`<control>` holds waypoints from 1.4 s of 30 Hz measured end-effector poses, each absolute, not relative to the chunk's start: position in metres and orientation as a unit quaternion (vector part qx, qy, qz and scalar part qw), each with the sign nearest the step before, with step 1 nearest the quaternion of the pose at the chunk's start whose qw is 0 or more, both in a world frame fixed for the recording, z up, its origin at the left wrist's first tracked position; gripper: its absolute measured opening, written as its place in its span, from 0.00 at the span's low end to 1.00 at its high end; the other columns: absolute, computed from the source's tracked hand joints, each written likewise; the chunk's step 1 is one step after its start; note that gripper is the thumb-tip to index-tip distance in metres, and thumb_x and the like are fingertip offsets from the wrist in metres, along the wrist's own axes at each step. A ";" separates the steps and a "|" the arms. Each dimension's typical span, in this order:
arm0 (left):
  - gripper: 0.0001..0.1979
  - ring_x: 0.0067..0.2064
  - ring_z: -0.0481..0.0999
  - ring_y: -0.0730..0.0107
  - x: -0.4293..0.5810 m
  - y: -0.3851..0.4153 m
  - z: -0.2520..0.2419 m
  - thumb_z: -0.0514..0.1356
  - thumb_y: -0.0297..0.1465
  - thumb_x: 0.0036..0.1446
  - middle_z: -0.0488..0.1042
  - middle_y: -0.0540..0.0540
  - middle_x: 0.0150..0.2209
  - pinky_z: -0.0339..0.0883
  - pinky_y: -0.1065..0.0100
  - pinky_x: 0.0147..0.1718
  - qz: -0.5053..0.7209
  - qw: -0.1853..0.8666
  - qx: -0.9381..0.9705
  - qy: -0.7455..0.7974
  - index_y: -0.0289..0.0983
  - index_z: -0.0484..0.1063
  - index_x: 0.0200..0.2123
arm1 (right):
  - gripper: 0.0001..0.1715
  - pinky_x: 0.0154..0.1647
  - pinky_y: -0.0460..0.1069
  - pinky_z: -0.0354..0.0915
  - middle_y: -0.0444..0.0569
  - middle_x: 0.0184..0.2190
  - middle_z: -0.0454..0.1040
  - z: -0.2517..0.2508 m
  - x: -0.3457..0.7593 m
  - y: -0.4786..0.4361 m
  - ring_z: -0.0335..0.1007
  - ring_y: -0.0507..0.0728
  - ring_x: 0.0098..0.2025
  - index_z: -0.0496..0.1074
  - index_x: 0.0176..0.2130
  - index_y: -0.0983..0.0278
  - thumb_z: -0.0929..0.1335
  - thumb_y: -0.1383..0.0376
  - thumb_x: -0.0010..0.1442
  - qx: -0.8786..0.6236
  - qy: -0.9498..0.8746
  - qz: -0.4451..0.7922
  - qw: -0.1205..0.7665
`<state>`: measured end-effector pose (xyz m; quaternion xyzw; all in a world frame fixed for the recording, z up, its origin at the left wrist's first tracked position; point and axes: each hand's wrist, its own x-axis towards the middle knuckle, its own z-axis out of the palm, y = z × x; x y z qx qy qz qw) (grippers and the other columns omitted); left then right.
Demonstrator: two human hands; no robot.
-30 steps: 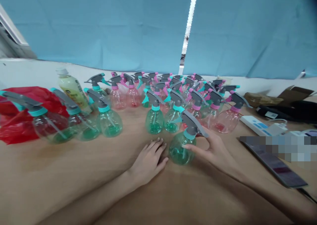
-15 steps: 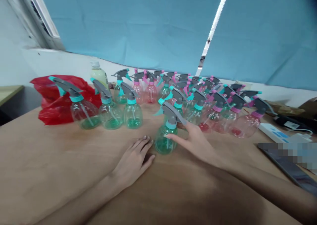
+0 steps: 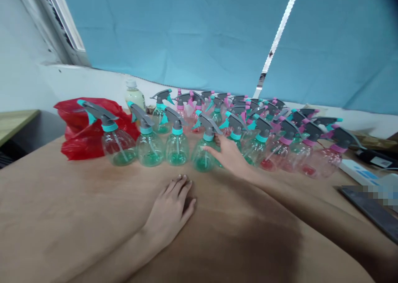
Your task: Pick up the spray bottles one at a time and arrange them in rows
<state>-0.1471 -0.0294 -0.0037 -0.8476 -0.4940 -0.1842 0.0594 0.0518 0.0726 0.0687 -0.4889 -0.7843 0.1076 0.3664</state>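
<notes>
My right hand (image 3: pixel 228 154) is closed around the right side of a green spray bottle (image 3: pixel 203 160), thumb in front; its far fingers are hidden behind the bottle. The bottle stands upright in the front row, its grey head with the turquoise nozzle pointing left. To its left stand three more green bottles, the closest one (image 3: pixel 177 150) a small gap away. Right of my hand, green bottles (image 3: pixel 259 144) and pink bottles (image 3: pixel 280 150) continue the row. My left hand (image 3: pixel 169 208) lies flat on the wooden table (image 3: pixel 77 216), fingers spread, touching no bottle.
A crumpled red plastic bag (image 3: pixel 82 129) lies at the left behind the row. A pale bottle with a white cap (image 3: pixel 135 94) stands at the back. More spray bottles crowd behind the front row. A white power strip (image 3: pixel 357 171) and a dark flat device (image 3: pixel 370 212) lie at the right.
My right hand has moved the green spray bottle away from me, into line with the front row. My left hand stays flat on the table. The view has shifted slightly.
</notes>
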 end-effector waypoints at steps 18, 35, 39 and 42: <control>0.21 0.60 0.64 0.50 -0.118 0.000 -0.007 0.50 0.34 0.65 0.67 0.34 0.58 0.61 0.51 0.56 -0.177 0.034 -0.877 -0.446 0.30 0.65 0.56 | 0.18 0.45 0.55 0.70 0.51 0.48 0.77 0.110 0.095 0.029 0.75 0.60 0.46 0.70 0.51 0.64 0.67 0.60 0.61 -0.455 -0.804 0.043 0.380; 0.16 0.52 0.73 0.56 -0.083 0.012 -0.003 0.50 0.34 0.66 0.71 0.42 0.52 0.67 0.55 0.50 -0.246 -0.037 -0.857 -0.451 0.39 0.62 0.55 | 0.16 0.27 0.52 0.59 0.51 0.28 0.79 0.139 0.113 0.094 0.76 0.64 0.33 0.76 0.41 0.64 0.65 0.56 0.63 -0.575 -0.766 -0.071 0.278; 0.18 0.52 0.71 0.55 -0.077 0.010 0.000 0.52 0.37 0.65 0.69 0.41 0.52 0.67 0.53 0.50 -0.307 -0.079 -0.816 -0.483 0.40 0.58 0.56 | 0.16 0.26 0.50 0.54 0.48 0.25 0.77 0.142 0.119 0.072 0.73 0.59 0.28 0.74 0.34 0.63 0.64 0.56 0.64 -0.556 -0.787 -0.063 0.260; 0.27 0.58 0.66 0.51 -0.067 0.006 -0.001 0.56 0.40 0.62 0.62 0.38 0.57 0.63 0.49 0.53 -0.348 -0.099 -0.792 -0.492 0.39 0.52 0.60 | 0.17 0.26 0.50 0.53 0.47 0.24 0.77 0.142 0.126 0.049 0.71 0.57 0.27 0.73 0.32 0.63 0.63 0.56 0.64 -0.549 -0.795 -0.054 0.252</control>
